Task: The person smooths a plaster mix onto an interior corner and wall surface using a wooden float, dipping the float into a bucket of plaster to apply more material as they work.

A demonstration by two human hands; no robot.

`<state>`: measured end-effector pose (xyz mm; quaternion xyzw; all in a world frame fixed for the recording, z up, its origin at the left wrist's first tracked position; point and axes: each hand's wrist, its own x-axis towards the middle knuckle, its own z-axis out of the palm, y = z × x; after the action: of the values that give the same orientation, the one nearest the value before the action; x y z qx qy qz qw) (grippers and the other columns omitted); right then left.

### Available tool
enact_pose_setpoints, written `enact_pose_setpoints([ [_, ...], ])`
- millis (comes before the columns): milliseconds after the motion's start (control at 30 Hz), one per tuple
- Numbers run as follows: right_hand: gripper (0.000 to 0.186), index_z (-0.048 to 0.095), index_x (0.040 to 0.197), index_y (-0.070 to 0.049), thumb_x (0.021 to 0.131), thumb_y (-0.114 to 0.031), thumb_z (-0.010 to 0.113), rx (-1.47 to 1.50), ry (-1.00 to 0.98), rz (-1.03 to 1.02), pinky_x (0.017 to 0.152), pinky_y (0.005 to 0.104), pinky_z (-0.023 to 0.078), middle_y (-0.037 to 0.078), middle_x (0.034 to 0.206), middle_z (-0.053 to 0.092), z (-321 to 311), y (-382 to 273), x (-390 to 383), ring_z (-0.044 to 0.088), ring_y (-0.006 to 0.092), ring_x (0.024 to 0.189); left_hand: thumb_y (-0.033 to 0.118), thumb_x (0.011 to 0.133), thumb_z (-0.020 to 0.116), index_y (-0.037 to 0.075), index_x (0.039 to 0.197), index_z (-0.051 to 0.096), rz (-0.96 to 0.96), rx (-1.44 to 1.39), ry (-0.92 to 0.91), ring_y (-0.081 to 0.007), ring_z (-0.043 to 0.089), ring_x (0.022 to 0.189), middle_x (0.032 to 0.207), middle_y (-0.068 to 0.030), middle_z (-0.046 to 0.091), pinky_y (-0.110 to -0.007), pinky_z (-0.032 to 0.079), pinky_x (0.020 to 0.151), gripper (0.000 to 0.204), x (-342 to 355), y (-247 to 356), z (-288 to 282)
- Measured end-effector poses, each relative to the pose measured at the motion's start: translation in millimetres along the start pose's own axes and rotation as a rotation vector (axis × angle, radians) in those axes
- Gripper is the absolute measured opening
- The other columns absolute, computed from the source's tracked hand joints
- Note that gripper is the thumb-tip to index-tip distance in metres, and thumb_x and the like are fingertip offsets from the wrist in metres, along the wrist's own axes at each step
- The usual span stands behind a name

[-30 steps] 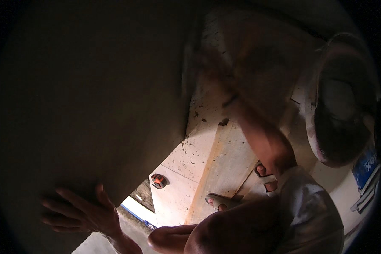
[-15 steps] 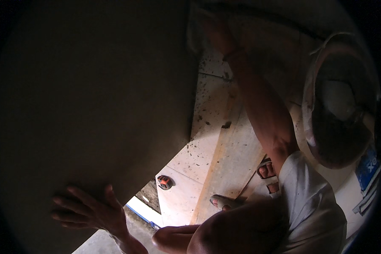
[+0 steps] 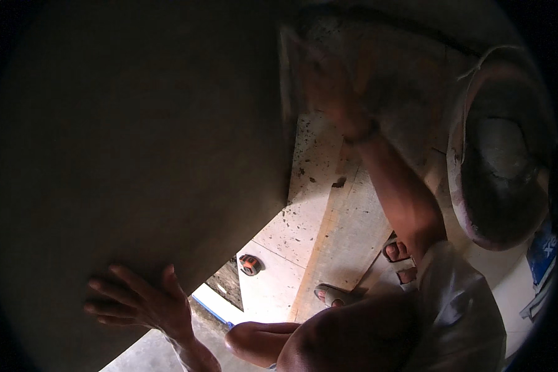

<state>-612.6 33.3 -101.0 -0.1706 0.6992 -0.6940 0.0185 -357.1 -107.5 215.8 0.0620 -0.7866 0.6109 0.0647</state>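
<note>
A large dark flat panel [image 3: 136, 155], which looks like a big tile or slab, fills the left half of the view. My left hand [image 3: 139, 301] lies on its lower part with fingers spread. Up at the panel's far right edge is my right hand [image 3: 335, 93], in shadow and smeared by motion. A pale narrow strip [image 3: 285, 74] shows beside that hand along the edge; whether the hand grips it, I cannot make out.
An orange and black tape measure [image 3: 250, 265] lies on the pale, speckled floor tiles [image 3: 279, 285]. At the right stands a round tub [image 3: 456, 180] with a pale lump inside. A blue printed bag [image 3: 541, 251] lies below it. My sandaled feet [image 3: 397, 251] are near the middle.
My right hand has come nearer and slightly right along the panel's edge, blurred. My left hand stays spread on the panel. The whole view has shifted a little.
</note>
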Motion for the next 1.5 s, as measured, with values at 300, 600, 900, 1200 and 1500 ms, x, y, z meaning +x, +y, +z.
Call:
enact_pose_setpoints([
  [300,0.047,0.055,0.13,-0.007,0.084,-0.014,0.064,0.546,-0.064,0.294,0.08,0.0395,0.053,0.019,0.108,0.065,48,-11,-26,0.064,0.0273,0.092,0.075,0.089,0.019,0.017,0.153,0.021,-0.012,-0.008,-0.035,-0.056,0.001,0.141,0.158,-0.0222,0.008,-0.071,0.007,0.108,0.087,0,0,2],
  [600,0.04,0.056,0.127,-0.006,0.09,-0.019,0.058,-0.02,-0.04,0.062,0.082,0.0375,0.051,0.015,0.104,0.066,-6,-26,24,0.064,0.0239,0.093,0.074,0.09,0.02,0.017,0.152,0.024,-0.002,-0.053,-0.01,-0.0556,0.001,0.141,0.158,-0.0212,0.01,-0.072,0.006,0.107,0.085,-1,4,6],
  [900,0.06,0.045,0.141,-0.008,0.085,-0.019,0.062,0.041,-0.023,-0.233,0.098,0.0415,0.046,0.018,0.136,0.05,101,-81,-144,0.05,0.0325,0.124,0.074,0.09,0.022,0.02,0.152,0.026,-0.033,-0.123,-0.055,-0.055,-0.001,0.141,0.159,-0.0186,0.009,-0.073,0.005,0.106,0.082,0,4,1],
  [1200,0.054,0.049,0.141,-0.015,0.087,-0.012,0.056,0.085,-0.003,-0.124,0.056,0.0258,0.049,0.004,0.086,0.062,24,-84,-23,0.056,0.0083,0.064,0.074,0.09,0.024,0.022,0.151,0.028,-0.014,-0.203,-0.087,-0.0526,0.004,0.142,0.16,-0.0146,0.012,-0.072,0.009,0.107,0.08,0,2,-6],
  [1500,0.061,0.045,0.141,-0.009,0.083,-0.014,0.063,0.29,-0.254,-0.043,0.089,0.038,0.051,0.017,0.124,0.06,101,-99,-165,0.06,0.028,0.108,0.068,0.088,0.043,0.02,0.151,0.029,-0.05,-0.327,-0.181,-0.0488,0.004,0.144,0.16,-0.0161,0.01,-0.069,0.008,0.109,0.081,4,-12,-32],
])
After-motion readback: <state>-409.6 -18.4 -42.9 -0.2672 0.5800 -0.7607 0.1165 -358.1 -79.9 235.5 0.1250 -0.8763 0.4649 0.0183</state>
